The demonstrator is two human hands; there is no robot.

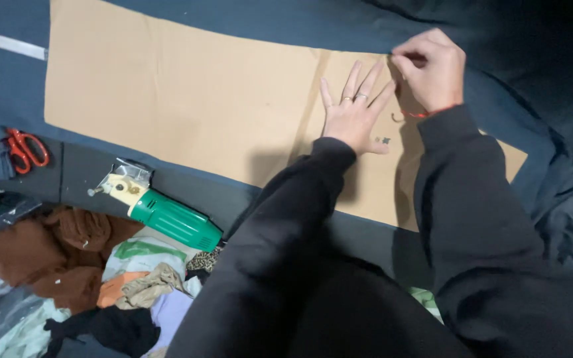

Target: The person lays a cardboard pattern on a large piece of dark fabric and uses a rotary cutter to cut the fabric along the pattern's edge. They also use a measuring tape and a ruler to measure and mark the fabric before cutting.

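The left hand [353,109] lay flat, fingers spread wide, on the brown paper pattern [187,99]; the right hand [432,69] pinched narrowly at the pattern's far edge, over dark blue fabric [518,113].

Two hands show, the left hand [351,109] and the right hand [431,68], both over one long tan paper pattern [187,99]. That sheet lies on one spread of dark blue fabric [8,86]. One pair of orange-handled scissors [25,149] lies at the left, and one green electric cutter [160,212] nearby. One heap of mixed cloth scraps [67,272] fills the lower left corner.
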